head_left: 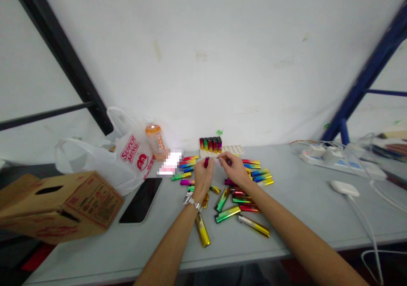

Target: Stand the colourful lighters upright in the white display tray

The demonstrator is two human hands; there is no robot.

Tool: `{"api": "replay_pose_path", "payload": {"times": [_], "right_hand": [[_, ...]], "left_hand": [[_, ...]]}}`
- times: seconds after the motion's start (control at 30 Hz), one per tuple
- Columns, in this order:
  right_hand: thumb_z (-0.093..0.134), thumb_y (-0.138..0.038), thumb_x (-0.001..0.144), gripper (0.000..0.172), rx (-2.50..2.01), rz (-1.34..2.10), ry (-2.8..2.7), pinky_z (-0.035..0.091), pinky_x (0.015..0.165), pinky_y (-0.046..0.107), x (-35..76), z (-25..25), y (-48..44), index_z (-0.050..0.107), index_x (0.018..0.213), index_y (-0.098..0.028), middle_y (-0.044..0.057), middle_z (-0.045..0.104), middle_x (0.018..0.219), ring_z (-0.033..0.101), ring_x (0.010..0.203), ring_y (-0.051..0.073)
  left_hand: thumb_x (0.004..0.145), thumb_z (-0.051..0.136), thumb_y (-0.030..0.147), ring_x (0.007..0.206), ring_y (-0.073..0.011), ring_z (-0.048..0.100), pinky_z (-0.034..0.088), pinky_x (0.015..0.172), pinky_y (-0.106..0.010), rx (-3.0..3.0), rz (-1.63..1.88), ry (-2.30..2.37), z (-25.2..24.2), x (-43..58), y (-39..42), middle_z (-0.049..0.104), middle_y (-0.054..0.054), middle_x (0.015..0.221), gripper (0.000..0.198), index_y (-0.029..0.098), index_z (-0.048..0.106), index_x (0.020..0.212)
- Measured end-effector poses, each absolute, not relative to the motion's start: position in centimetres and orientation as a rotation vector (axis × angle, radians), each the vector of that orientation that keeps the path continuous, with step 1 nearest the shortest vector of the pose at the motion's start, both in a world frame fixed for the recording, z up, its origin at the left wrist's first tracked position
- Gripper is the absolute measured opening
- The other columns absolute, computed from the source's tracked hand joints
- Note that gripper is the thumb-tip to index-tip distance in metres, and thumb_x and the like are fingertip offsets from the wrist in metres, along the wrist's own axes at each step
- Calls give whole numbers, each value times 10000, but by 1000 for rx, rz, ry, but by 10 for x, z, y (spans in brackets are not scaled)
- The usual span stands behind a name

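Observation:
My left hand [203, 176], with a bracelet on its wrist, is closed on an upright dark purple lighter [206, 162] whose end shows above the fingers. My right hand [233, 167] is just to its right, thumb and fingers pinched together; what they hold is too small to make out. Many shiny two-tone lighters lie loose around both hands, among them a green and yellow one [227, 214], a white and gold one [253, 226] and a gold one [202, 231]. Behind the hands, several lighters [210, 144] stand upright in the left part of a pale tray with holes [233, 150].
On the left are a cardboard box [85, 205], a black phone [141, 201], a white plastic bag [95, 163] and an orange drink bottle [155, 140]. A power strip [346, 164] and a white charger [345, 188] with cables lie at right. A wall stands behind the table [295, 201].

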State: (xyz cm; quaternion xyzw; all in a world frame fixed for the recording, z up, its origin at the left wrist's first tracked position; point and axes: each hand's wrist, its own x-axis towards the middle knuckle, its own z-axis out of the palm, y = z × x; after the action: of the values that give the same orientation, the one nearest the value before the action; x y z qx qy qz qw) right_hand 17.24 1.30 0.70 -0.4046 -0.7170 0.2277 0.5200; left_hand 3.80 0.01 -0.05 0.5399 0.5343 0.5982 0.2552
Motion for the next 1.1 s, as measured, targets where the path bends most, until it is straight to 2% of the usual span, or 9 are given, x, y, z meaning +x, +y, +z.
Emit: {"api": "replay_pose_path", "payload": {"times": [0.13, 0.37, 0.53, 0.77, 0.83, 0.9, 0.97, 1.03, 1.1], "right_hand": [[519, -297, 879, 189, -955, 554, -1723, 427, 650, 255, 172, 7, 13, 662, 872, -175, 4, 635, 710, 558, 656, 147], [518, -318, 893, 209, -965, 588, -1736, 415, 641, 259, 173, 6, 13, 662, 883, -167, 3, 611, 704, 547, 651, 143], [518, -374, 913, 248, -922, 606, -1747, 412, 615, 259, 172, 11, 8, 657, 893, -170, 11, 612, 723, 529, 643, 141], [631, -431, 850, 257, -872, 722, -1728, 420, 560, 254, 169, 10, 7, 661, 914, -184, -1, 611, 679, 531, 583, 133], [628, -450, 849, 283, -855, 825, -1700, 433, 555, 257, 173, 10, 11, 646, 930, -179, -7, 615, 643, 554, 567, 137], [632, -450, 842, 299, -860, 849, -1648, 451, 569, 262, 179, 11, 18, 632, 956, -174, -4, 633, 636, 586, 580, 146], [633, -433, 837, 298, -907, 775, -1607, 466, 594, 269, 188, 12, 29, 628, 981, -172, 10, 662, 664, 613, 606, 154], [631, -413, 834, 283, -975, 650, -1612, 474, 615, 275, 196, 13, 42, 631, 986, -175, 22, 689, 709, 626, 619, 155], [624, -393, 834, 246, -1022, 538, -1666, 480, 633, 280, 202, 15, 56, 638, 953, -177, 25, 698, 735, 630, 624, 153]], "left_hand": [[823, 489, 514, 494, -102, 348, 267, 512, -251, 1474, 1603, 1412, -2, 36, 0, 357, 53, 483, 446, 204, 388, 518], [801, 483, 430, 495, -109, 356, 259, 503, -252, 1504, 1554, 1502, 0, 37, 0, 377, 50, 489, 363, 203, 413, 527], [859, 481, 563, 519, -116, 388, 284, 520, -255, 1577, 1504, 1384, 1, 36, -5, 415, 37, 520, 483, 189, 456, 555], [960, 278, 597, 566, -147, 473, 361, 560, -269, 1629, 1434, 1217, -3, 39, -11, 490, 10, 578, 558, 186, 533, 682], [983, 260, 548, 661, -166, 545, 422, 638, -284, 1659, 1433, 1227, -2, 38, -11, 568, -14, 677, 513, 183, 564, 789], [984, 344, 465, 830, -189, 589, 458, 766, -317, 1761, 1459, 1307, -2, 34, -9, 632, -50, 863, 370, 183, 578, 933], [955, 442, 344, 955, -210, 578, 449, 873, -357, 1942, 1442, 1424, -2, 28, -8, 629, -74, 988, 206, 187, 570, 997], [938, 433, 225, 968, -220, 565, 438, 910, -380, 2142, 1320, 1498, -4, 21, -7, 619, -75, 971, 142, 189, 569, 961], [929, 393, 148, 983, -229, 551, 430, 923, -393, 2300, 1155, 1556, -9, 17, -7, 613, -79, 978, 186, 186, 572, 960]]}}
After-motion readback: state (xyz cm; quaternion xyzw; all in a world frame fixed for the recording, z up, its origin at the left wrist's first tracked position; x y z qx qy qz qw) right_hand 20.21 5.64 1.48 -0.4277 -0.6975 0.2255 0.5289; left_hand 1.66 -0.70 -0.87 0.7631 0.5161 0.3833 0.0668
